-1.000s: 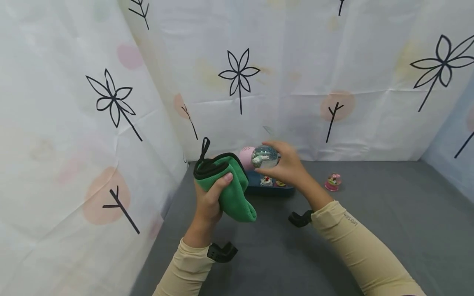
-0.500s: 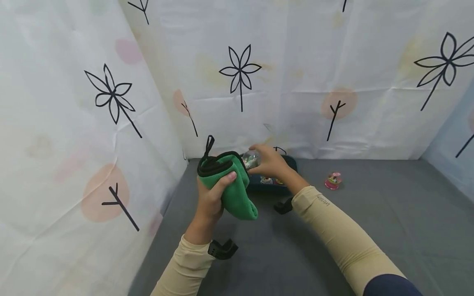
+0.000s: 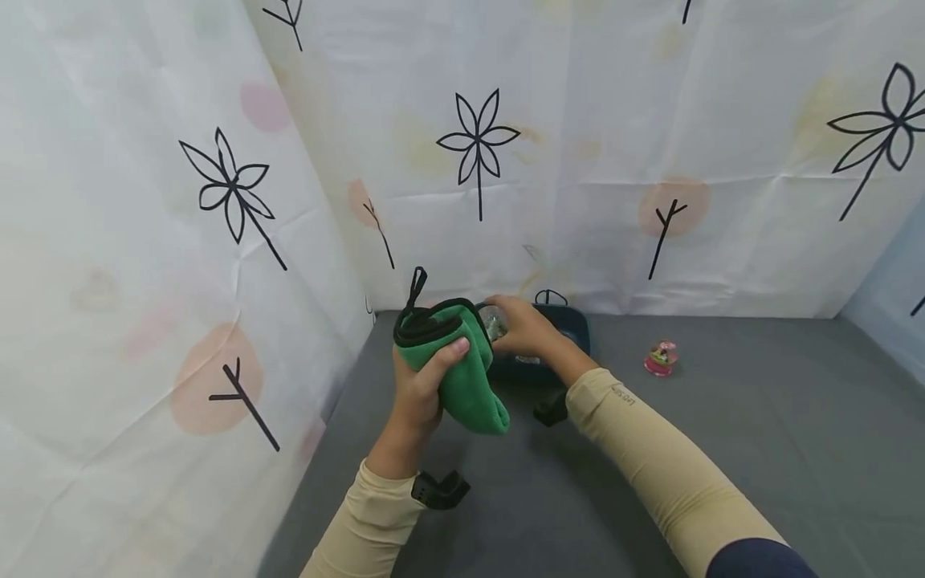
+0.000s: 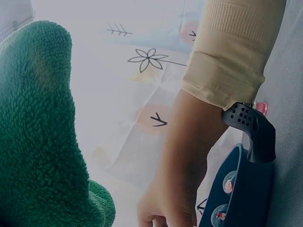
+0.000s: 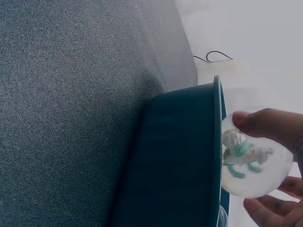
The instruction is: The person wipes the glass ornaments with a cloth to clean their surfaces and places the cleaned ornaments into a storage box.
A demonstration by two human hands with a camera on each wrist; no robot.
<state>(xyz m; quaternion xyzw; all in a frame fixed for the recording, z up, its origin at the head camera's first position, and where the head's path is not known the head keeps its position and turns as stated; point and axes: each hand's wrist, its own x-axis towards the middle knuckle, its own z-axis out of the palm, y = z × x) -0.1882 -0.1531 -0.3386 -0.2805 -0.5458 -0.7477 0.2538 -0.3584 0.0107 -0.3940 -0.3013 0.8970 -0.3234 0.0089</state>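
Observation:
My left hand (image 3: 422,389) grips a folded green towel (image 3: 470,397) with a black hem and a hanging loop, held up above the table. In the left wrist view the fuzzy towel (image 4: 38,127) fills the left side. My right hand (image 3: 523,327) holds a clear snow globe (image 3: 495,323) over the left end of a dark teal bin (image 3: 576,327). In the right wrist view, thumb and fingers span the glass ball (image 5: 258,170), a white and turquoise figure inside it, right at the bin's rim (image 5: 217,142). The towel partly hides the globe in the head view.
Two small globes (image 4: 229,183) sit inside the bin in the left wrist view. A little pink-based globe (image 3: 661,358) stands on the grey table (image 3: 759,433) to the right. White patterned cloth (image 3: 578,120) hangs behind and at the left.
My right hand has carried the snow globe left and down to the bin's left end; its pink base, visible a second ago, is hidden now. My left hand keeps its grip on the towel.

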